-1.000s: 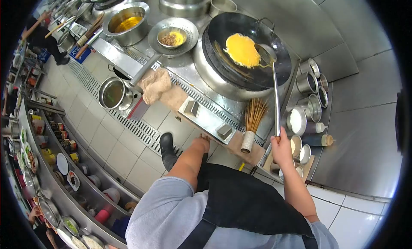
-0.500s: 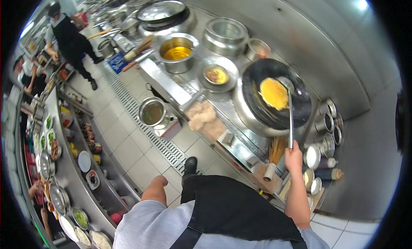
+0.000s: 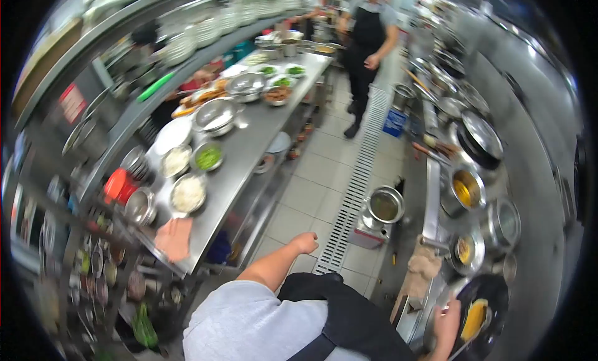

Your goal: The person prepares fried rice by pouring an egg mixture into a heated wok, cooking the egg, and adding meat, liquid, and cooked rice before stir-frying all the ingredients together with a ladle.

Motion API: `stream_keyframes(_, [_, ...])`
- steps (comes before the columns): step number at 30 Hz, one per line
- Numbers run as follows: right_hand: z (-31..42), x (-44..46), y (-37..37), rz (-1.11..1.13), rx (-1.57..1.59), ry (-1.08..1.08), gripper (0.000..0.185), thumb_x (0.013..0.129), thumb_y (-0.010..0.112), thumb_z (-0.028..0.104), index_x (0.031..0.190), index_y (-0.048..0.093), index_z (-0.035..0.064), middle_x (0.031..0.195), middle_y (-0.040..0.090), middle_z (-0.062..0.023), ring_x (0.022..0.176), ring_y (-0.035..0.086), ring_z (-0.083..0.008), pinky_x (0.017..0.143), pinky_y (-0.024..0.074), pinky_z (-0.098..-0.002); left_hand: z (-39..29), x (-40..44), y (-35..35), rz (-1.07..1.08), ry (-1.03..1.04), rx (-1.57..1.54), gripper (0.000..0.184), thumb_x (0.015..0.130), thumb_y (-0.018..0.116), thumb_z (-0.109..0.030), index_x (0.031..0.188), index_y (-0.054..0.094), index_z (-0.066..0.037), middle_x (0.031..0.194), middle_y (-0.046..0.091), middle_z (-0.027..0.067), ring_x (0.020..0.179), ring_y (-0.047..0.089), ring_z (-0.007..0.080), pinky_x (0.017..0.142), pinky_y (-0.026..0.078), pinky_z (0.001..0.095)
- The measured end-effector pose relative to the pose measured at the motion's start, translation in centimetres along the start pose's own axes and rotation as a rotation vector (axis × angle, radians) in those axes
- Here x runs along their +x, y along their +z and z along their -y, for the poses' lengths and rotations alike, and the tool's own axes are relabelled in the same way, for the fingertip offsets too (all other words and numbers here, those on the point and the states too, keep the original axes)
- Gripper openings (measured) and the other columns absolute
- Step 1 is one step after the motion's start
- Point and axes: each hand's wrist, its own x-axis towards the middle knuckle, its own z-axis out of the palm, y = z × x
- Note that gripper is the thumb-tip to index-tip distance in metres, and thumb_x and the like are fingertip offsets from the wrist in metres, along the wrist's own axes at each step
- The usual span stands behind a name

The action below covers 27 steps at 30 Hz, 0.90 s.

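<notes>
Yellow round lies in the black wok, right hand at its side!

Here we are, with the wok down in the lower right and the yellow round flat inside it! Our right hand shows at the wok's side, fingers curled but blurred; we cannot tell what, if anything, they grip. Over to our left hand: loosely closed, holding nothing we can see, out above the tiled floor. Just past the wok we have a small bowl in a round pan, and beyond that a metal pot of orange liquid. A crumpled tan cloth lies near the pan. Across the aisle, look at that tabletop: a bowl of chopped greens, two bowls of white food, a big steel bowl! And up the aisle we spot a co-worker in a dark apron, beside the long floor grate.
</notes>
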Motion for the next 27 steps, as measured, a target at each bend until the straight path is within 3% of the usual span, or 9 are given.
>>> stream_keyframes(2, [4.9,1.8,1.4,0.354,-0.015,-0.159,0.062,0.077,0.069,0.013,0.134,0.046,0.0036,0.096,0.055,-0.0179,0.080,0.058,-0.0318,0.074,0.0480,-0.0385,2.6,-6.2,0.6,-0.092,-0.094,-0.190,0.045,0.081,0.059,-0.027,0.118,0.060,-0.003,0.118,0.061,0.0207,0.114,0.056,0.0335,0.099,0.043,0.0394])
stream_keyframes(4, [6.9,2.3,5.0,0.454,-0.027,-0.400,0.059,0.078,0.068,0.016,0.132,0.047,0.0039,0.093,0.057,-0.0177,0.084,0.059,-0.0335,0.076,0.0482,-0.0402,8.5,-10.9,3.6,-0.103,-0.182,-0.288,0.046,0.080,0.061,-0.028,0.118,0.060,-0.003,0.116,0.062,0.0207,0.111,0.058,0.0326,0.096,0.045,0.0393])
stream_keyframes(9, [12.0,0.1,10.8,0.722,-0.063,-0.511,0.057,0.080,0.068,0.020,0.131,0.049,0.0037,0.102,0.060,-0.0195,0.092,0.060,-0.0354,0.080,0.0482,-0.0409,15.0,-26.8,3.7,-0.156,-0.509,-0.207,0.050,0.078,0.064,-0.027,0.119,0.059,0.001,0.114,0.063,0.0224,0.104,0.062,0.0305,0.089,0.048,0.0366])
stream_keyframes(12, [13.6,-1.1,11.6,0.876,-0.100,-0.585,0.057,0.080,0.067,0.022,0.131,0.049,0.0038,0.102,0.061,-0.0208,0.094,0.059,-0.0368,0.081,0.0479,-0.0416,15.5,-29.5,4.1,-0.255,-0.805,-0.809,0.048,0.078,0.063,-0.025,0.117,0.060,0.002,0.112,0.064,0.0226,0.105,0.062,0.0310,0.090,0.048,0.0372])
stream_keyframes(16, [14.2,-0.7,14.3,1.062,-0.218,-0.729,0.057,0.085,0.063,0.030,0.133,0.047,0.0044,0.110,0.061,-0.0222,0.103,0.058,-0.0376,0.088,0.0466,-0.0431,21.8,-21.4,4.7,-1.145,-0.568,-1.133,0.070,0.077,0.064,-0.012,0.138,0.034,0.003,0.133,0.049,0.0223,0.122,0.050,0.0294,0.103,0.037,0.0381])
stream_keyframes(17, [14.8,-0.1,14.6,0.998,-0.192,-0.712,0.057,0.085,0.063,0.030,0.133,0.047,0.0044,0.110,0.061,-0.0222,0.103,0.058,-0.0376,0.088,0.0466,-0.0431,20.6,-21.1,2.2,-1.157,-0.461,-1.271,0.086,0.074,0.066,-0.007,0.144,0.018,0.004,0.144,0.037,0.0219,0.127,0.044,0.0294,0.107,0.031,0.0374])
stream_keyframes(18, [15.4,0.1,14.5,0.985,-0.288,-0.713,0.057,0.086,0.061,0.033,0.134,0.046,0.0049,0.113,0.060,-0.0223,0.107,0.057,-0.0374,0.091,0.0460,-0.0434,22.8,-18.2,3.1,-1.280,-0.618,-1.292,0.082,0.073,0.069,-0.006,0.142,0.026,0.004,0.142,0.040,0.0233,0.127,0.044,0.0307,0.107,0.032,0.0372])
stream_keyframes(23, [19.6,1.7,16.9,0.943,-0.487,-0.679,0.060,0.089,0.053,0.042,0.136,0.045,0.0051,0.115,0.059,-0.0257,0.108,0.057,-0.0391,0.091,0.0459,-0.0443,28.0,-12.9,2.4,-1.207,-0.659,-1.290,0.054,0.087,0.058,-0.014,0.136,0.042,0.002,0.142,0.042,0.0148,0.129,0.040,0.0250,0.105,0.032,0.0328])
stream_keyframes(27, [23.7,3.2,21.3,1.022,-0.471,-0.744,0.062,0.089,0.054,0.043,0.136,0.044,0.0047,0.109,0.062,-0.0256,0.106,0.058,-0.0395,0.090,0.0464,-0.0438,21.9,-18.8,-1.0,-1.002,-0.727,-0.778,0.052,0.093,0.054,-0.028,0.132,0.044,0.005,0.134,0.048,0.0261,0.127,0.043,0.0376,0.104,0.034,0.0396])
